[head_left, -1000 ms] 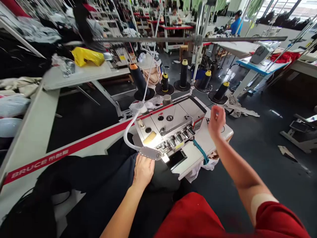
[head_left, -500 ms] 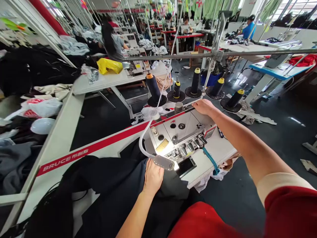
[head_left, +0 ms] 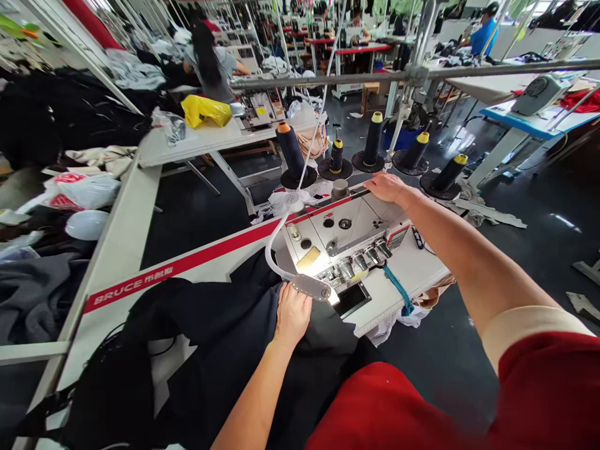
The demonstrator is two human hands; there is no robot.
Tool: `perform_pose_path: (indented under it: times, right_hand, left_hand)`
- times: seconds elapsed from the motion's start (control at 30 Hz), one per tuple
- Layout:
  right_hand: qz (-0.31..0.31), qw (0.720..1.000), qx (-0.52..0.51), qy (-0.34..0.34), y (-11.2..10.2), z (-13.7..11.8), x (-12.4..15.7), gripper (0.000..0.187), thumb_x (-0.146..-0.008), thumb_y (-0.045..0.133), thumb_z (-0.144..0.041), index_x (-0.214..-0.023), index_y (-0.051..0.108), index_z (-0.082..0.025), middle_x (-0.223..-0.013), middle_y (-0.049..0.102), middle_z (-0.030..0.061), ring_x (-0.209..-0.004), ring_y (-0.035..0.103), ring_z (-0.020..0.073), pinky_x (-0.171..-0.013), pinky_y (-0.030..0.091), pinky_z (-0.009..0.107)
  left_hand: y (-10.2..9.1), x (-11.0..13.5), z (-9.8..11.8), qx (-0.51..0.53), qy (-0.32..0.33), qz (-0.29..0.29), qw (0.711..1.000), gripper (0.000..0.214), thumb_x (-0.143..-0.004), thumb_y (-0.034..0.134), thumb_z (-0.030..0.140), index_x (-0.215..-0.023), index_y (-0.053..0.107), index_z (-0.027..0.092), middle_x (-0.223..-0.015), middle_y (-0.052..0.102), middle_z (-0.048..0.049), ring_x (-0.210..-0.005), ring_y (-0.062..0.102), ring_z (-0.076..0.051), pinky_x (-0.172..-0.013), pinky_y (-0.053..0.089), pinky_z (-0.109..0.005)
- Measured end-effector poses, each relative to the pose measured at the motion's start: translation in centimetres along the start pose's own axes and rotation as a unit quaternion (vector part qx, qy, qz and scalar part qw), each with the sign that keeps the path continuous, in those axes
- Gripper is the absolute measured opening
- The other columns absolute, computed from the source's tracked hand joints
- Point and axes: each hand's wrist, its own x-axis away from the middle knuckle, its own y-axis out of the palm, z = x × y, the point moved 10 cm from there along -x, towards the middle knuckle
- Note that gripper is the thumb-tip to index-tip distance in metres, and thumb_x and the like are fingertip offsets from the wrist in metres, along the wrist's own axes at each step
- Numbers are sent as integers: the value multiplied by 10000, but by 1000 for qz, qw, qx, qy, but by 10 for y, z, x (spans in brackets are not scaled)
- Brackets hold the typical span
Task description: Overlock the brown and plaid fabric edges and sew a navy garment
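Leaving open room, glossy dark floor (head_left: 534, 247) borders a white, red-striped table's (head_left: 417, 262) right edge; dark cloth (head_left: 220, 337) drapes left of a white metal sewing machine (head_left: 347, 237). The right hand (head_left: 387, 186) rests on its back edge, grip unclear; the left hand (head_left: 293, 314) lies on the cloth, fingers together, beside a pale oval lamp head (head_left: 310, 287)

The white, red-striped desk (head_left: 210, 270) supports the sewing machine (head_left: 349, 239). Dark fabric (head_left: 225, 325) covers part of its left side. A teal strip (head_left: 397, 287) lies toward the right.
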Motion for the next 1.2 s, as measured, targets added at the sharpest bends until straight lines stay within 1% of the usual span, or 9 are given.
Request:
perform_pose_path:
  times: [0.07, 0.13, 0.23, 0.5, 0.7, 0.97, 1.03, 1.13, 1.2]
  right_hand:
    - [0, 1000, 8, -8, -3, -5, 4, 374, -920, 402, -387, -976, 699, -166, -1050, 652, 89, -1122, 509, 237, -914, 387, 360]
    - [24, 1000, 13, -12, -12, -9, 9, 433, -948, 331, -394, -1020, 678, -145, -1098, 638, 103, -1127, 502, 233, -927, 379, 352]
    - [62, 998, 12, -4, -23, -10, 16, 481, -970, 266, -401, -1069, 654, -134, -1107, 637, 104, -1091, 521, 226, -921, 380, 337]
    - [79, 997, 6, 13, -26, -4, 19, 504, -969, 269, -450, -1104, 645, -142, -1080, 647, 101, -1072, 525, 246, -907, 383, 355]
    - [83, 996, 7, 14, -30, -7, 22, 504, -973, 263, -438, -1087, 651, -138, -1088, 646, 102, -1061, 535, 244, -903, 385, 348]
    - [81, 996, 15, 19, -29, -4, 19, 494, -971, 262, -457, -1053, 657, -172, -1072, 659, 85, -1061, 541, 230, -889, 399, 331]
    - [70, 997, 23, 24, -28, -3, 18, 527, -974, 224, -472, -1075, 646, -174, -1101, 651, 87, -1089, 534, 229, -905, 391, 328]
    - [14, 997, 48, 53, -21, 0, 18, 616, -968, 142, -513, -1116, 630, -167, -1140, 637, 112, -1105, 544, 235, -921, 383, 327]
    - [-16, 996, 61, 69, -17, 0, 18, 649, -960, 133, -534, -1104, 641, -158, -1110, 650, 131, -1073, 575, 242, -908, 394, 327]
  left_hand:
    - [2, 1, -1, -3, -1, -1, 1000, 267, -879, 434, 210, -1045, 638, 165, -1089, 631, -135, -1106, 543, -285, -994, 417, -503]
    - [5, 2, -2, -6, -2, -3, 1000, 266, -879, 435, 220, -1038, 641, 165, -1082, 632, -143, -1100, 548, -287, -981, 425, -506]
    - [7, 2, -3, -12, 1, -5, 1000, 253, -877, 441, 228, -1001, 650, 158, -1053, 637, -145, -1093, 551, -286, -981, 423, -502]
    - [10, 3, -4, 2, -5, -14, 1000, 258, -876, 452, 239, -1014, 645, 137, -1126, 611, -160, -1138, 515, -301, -985, 413, -498]
    - [14, 3, -10, 18, 6, -32, 999, 248, -882, 453, 252, -1002, 652, 167, -1108, 621, -132, -1126, 525, -280, -975, 424, -489]
    - [16, 2, -14, 39, 16, -41, 998, 278, -900, 426, 270, -979, 652, 129, -1141, 603, -150, -1158, 498, -292, -1011, 388, -491]
    - [16, 3, -15, 35, 17, -37, 999, 279, -900, 427, 263, -1007, 645, 125, -1156, 597, -152, -1170, 490, -295, -1016, 385, -495]
    - [15, 4, -16, 31, 18, -33, 999, 287, -900, 428, 252, -1067, 627, 130, -1185, 585, -147, -1180, 488, -291, -1026, 379, -500]
    - [13, 4, -17, 30, 18, -33, 999, 286, -899, 426, 250, -1077, 623, 145, -1181, 589, -135, -1163, 502, -281, -1027, 382, -500]
